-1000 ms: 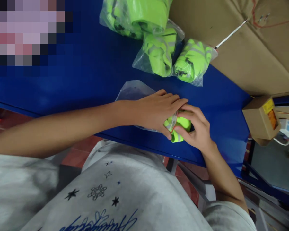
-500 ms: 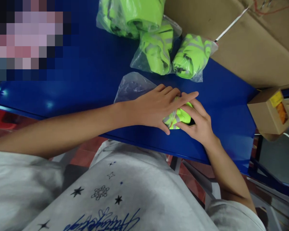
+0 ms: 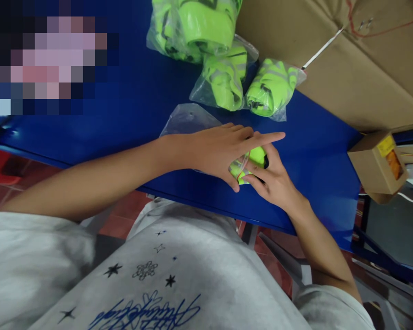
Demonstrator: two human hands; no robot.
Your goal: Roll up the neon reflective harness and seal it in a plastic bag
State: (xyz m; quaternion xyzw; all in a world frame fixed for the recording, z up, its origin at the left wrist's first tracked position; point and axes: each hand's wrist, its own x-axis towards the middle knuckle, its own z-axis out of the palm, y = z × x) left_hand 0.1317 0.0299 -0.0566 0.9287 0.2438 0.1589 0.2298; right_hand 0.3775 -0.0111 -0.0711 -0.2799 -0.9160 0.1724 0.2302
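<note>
- The lime bundle [image 3: 258,156] sits between both hands near the tabletop's [image 3: 320,146] near edge; pulled closer, it could slip over that edge.
- The left hand [image 3: 216,149] lies palm down across the clear bag [image 3: 189,120] and the bundle's left end, index finger stretched right, thumb apart on the near side. Its underside is hidden, so I cannot tell how firmly it grips; a loose hold could let the bag slide.
- The right hand [image 3: 278,181] is partly closed, seemingly holding the bundle's right end between its thumb and fingers. If that hold loosened, the roll could spring open.
- Clear film with a red strip [image 3: 240,175] crosses the bundle, which looks partly inside the bag. A fold of fabric could catch on that edge, and pushing hard against it could split the film.
- The hands overlap, so one could snag the other's fingers or pinch the film between them.
- The bag's left part lies flat beneath the left forearm; arm weight there could stop it from opening.
- The packed bundle [image 3: 270,89] on the far side is well apart, so a knock seems unlikely.
</note>
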